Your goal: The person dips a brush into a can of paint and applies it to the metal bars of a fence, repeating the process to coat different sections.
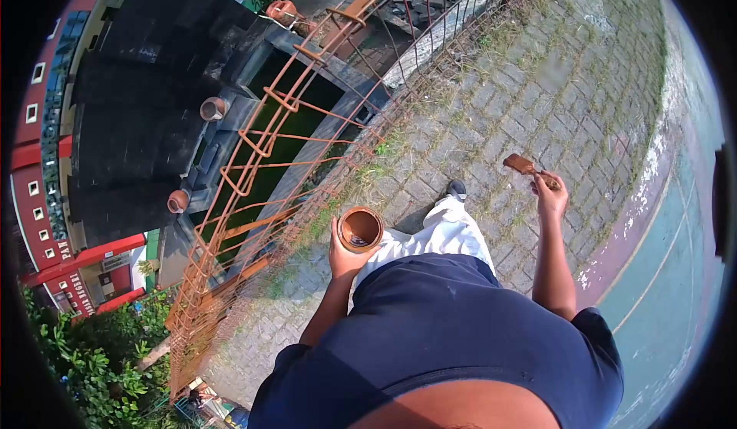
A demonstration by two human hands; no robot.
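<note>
My left hand is wrapped around a round open tub with a brown coating inside. It is held in front of my waist, its mouth facing up at the camera. Out to the right, my right hand grips the handle of a paintbrush. The brush head is covered in brown and points left, away from my fingers. Brush and tub are well apart. A rusty orange-brown wire fence runs along my left side, not touched by either hand.
Grassy paving blocks lie underfoot, bordered on the right by a painted green court. Beyond the fence are a dark green pool and clay pots on a ledge. Leafy bushes grow at lower left.
</note>
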